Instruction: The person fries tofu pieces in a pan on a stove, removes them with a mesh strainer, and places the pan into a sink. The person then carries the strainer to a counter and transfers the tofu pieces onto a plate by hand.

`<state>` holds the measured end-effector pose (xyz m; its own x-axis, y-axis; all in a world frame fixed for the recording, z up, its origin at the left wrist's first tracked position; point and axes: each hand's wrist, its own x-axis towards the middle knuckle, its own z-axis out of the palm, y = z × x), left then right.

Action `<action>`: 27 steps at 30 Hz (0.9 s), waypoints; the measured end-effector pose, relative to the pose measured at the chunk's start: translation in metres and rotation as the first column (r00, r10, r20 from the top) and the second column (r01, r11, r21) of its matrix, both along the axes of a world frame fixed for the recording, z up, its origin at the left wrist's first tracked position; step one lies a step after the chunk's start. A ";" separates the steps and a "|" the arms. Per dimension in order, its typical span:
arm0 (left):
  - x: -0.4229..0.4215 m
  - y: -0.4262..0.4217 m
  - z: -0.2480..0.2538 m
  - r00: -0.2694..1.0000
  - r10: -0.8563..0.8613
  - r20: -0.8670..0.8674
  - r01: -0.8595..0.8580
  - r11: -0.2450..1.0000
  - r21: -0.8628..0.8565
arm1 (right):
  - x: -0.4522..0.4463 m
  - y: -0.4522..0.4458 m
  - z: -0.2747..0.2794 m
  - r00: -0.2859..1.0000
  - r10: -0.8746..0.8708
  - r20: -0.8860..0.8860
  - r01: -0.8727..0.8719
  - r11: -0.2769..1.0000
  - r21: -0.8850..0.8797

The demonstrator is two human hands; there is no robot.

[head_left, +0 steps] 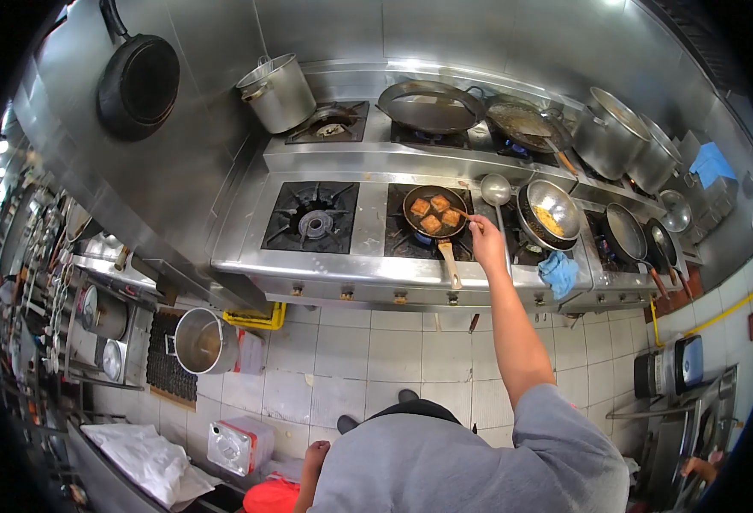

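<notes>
My right hand (484, 232) reaches over the stove, its fingers closed on a thin brown utensil (463, 214) that looks wooden. The utensil's far end is over a dark frying pan (414, 224); its exact kind is unclear. Several browned square pieces of food (430, 224) lie in the pan, which sits on a front burner. The pan's pale handle (450, 263) points toward me, and no hand is on it. My left hand (315, 455) hangs low beside my body, fingers curled, with nothing visible in it.
A ladle (496, 190) and a metal bowl with yellow food (554, 210) are right of the pan. A blue cloth (558, 274) hangs at the stove's edge. Woks and stockpots (609, 132) line the back. A pot (205, 342) and a tin (239, 446) are at lower left.
</notes>
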<state>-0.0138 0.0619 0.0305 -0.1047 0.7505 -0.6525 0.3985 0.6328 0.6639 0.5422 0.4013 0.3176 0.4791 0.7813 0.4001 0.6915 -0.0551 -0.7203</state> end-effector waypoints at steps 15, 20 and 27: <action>0.015 0.001 0.045 1.000 -0.011 -0.002 0.011 0.999 0.045 | -0.002 0.009 -0.004 0.991 0.038 -0.130 -0.026 0.995 0.096; 0.011 -0.001 0.032 1.000 -0.026 -0.017 0.028 0.996 0.089 | -0.010 -0.002 0.007 0.993 0.046 -0.111 -0.047 0.999 -0.006; 0.023 0.012 0.064 1.000 -0.016 -0.027 0.017 0.998 0.067 | -0.011 0.009 0.013 0.997 0.038 -0.072 -0.040 0.999 -0.024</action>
<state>0.0089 0.0738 0.0945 -0.1081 0.7941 -0.5981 0.4262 0.5805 0.6938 0.5307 0.4102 0.3305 0.4746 0.8096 0.3455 0.6400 -0.0478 -0.7669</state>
